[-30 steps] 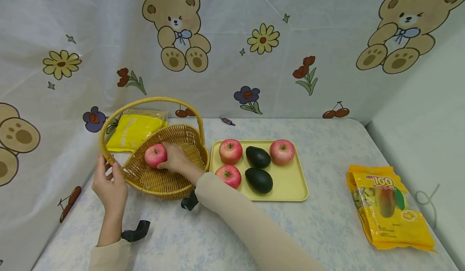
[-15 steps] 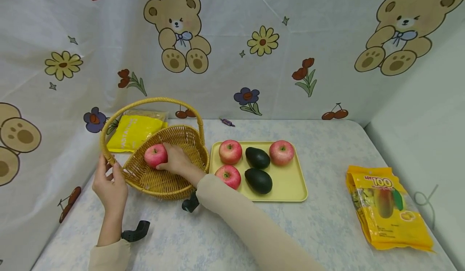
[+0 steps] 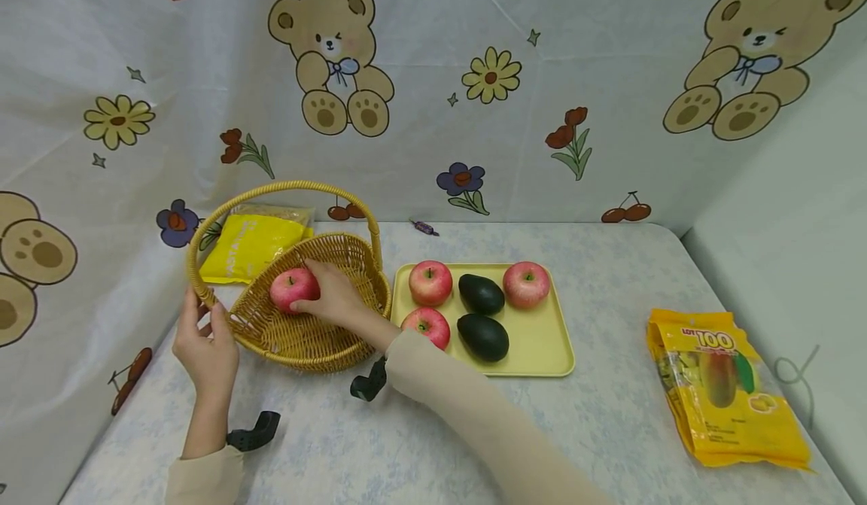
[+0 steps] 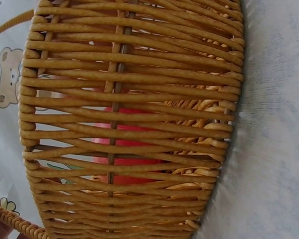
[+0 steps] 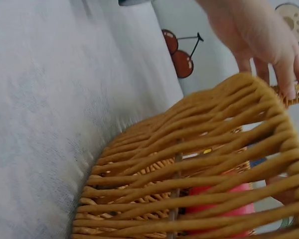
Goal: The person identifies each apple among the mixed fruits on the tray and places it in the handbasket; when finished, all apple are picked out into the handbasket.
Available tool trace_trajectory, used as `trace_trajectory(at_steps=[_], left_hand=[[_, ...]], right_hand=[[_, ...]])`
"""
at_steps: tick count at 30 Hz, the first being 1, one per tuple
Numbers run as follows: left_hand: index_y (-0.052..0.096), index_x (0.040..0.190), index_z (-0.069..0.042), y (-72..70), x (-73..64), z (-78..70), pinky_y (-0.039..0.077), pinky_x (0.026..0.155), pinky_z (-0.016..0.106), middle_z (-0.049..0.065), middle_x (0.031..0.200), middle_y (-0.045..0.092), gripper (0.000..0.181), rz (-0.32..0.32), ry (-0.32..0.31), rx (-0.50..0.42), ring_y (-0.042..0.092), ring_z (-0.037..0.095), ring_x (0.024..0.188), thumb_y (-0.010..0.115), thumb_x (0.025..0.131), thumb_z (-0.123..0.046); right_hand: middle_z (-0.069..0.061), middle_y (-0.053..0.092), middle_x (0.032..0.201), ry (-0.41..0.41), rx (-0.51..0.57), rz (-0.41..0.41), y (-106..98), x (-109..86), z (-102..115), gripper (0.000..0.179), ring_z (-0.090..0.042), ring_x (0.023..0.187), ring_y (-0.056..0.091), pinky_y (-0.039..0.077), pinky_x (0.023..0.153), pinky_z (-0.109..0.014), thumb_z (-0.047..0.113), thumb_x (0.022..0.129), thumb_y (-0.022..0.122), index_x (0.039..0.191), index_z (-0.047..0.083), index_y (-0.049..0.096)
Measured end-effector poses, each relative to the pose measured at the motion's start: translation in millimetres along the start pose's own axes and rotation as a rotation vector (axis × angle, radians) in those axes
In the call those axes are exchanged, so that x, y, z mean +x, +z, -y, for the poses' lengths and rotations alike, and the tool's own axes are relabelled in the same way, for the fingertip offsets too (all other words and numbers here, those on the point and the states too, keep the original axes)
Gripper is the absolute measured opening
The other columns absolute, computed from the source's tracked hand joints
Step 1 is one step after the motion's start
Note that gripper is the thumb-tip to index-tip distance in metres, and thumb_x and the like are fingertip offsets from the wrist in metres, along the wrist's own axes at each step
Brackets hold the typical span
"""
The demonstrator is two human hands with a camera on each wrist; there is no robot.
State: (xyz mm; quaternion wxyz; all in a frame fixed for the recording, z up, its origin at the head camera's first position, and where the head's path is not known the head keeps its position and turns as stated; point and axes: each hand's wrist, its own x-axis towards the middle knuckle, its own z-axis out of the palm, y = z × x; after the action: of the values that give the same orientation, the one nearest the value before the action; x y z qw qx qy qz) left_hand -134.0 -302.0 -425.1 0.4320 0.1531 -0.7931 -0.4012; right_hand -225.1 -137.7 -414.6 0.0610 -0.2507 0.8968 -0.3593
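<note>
In the head view, my left hand (image 3: 205, 347) pinches the lower left end of the handle of a yellow wicker basket (image 3: 305, 343). A red apple (image 3: 294, 290) sits in the basket's left part; through the weave it shows as a red patch (image 4: 129, 149) in the left wrist view. My right hand (image 3: 335, 298) reaches over the basket's right rim, fingers spread at the apple's right side and thumb low at its near side. Whether they still touch the apple is unclear. The right wrist view shows the left hand (image 5: 264, 40) behind the wicker wall.
Right of the basket, a yellow tray (image 3: 542, 347) carries three apples and two dark green avocados (image 3: 482, 337). A yellow pasta bag (image 3: 254, 245) lies behind the basket. A yellow mango-print bag (image 3: 731, 392) lies far right, and a small purple wrapped item (image 3: 424, 226) at the back.
My right hand has loosened and drawn slightly right from the apple, which shows more of its right side. The left hand and basket stay put.
</note>
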Motion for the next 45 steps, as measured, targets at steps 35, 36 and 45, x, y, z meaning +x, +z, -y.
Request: trace_trajectory(at_steps=[35,36,45], left_hand=[[0.053,0.142,-0.023,0.1,-0.5,0.4,0.039,0.077,0.005,0.011,0.126,0.065,0.043,-0.009,0.019,0.000,0.049,-0.012,0.103,0.052,0.099,-0.015],[0.053,0.142,-0.023,0.1,-0.5,0.4,0.039,0.077,0.005,0.011,0.126,0.065,0.043,-0.008,0.020,-0.003,0.049,-0.012,0.103,0.052,0.099,-0.015],[0.052,0.142,-0.026,0.6,0.2,1.2,0.040,0.077,0.006,0.008,0.127,0.065,0.046,-0.006,0.003,-0.002,0.048,-0.012,0.102,0.053,0.099,-0.012]], right_hand=[[-0.002,0.049,0.148,-0.174,0.103,-0.127,-127,-153.1,-80,0.081,-0.023,0.133,0.048,0.040,0.108,-0.046,0.033,0.077,0.083,0.147,0.017,0.045],[-0.002,0.050,0.147,-0.169,0.096,-0.148,-131,-156.6,-85,0.081,-0.024,0.133,0.048,0.040,0.108,-0.047,0.033,0.077,0.083,0.147,0.017,0.045],[-0.010,0.046,0.149,-0.050,0.077,-0.289,-174,-179.9,-133,0.082,-0.033,0.132,0.046,0.040,0.105,-0.055,0.027,0.078,0.083,0.148,0.014,0.042]])
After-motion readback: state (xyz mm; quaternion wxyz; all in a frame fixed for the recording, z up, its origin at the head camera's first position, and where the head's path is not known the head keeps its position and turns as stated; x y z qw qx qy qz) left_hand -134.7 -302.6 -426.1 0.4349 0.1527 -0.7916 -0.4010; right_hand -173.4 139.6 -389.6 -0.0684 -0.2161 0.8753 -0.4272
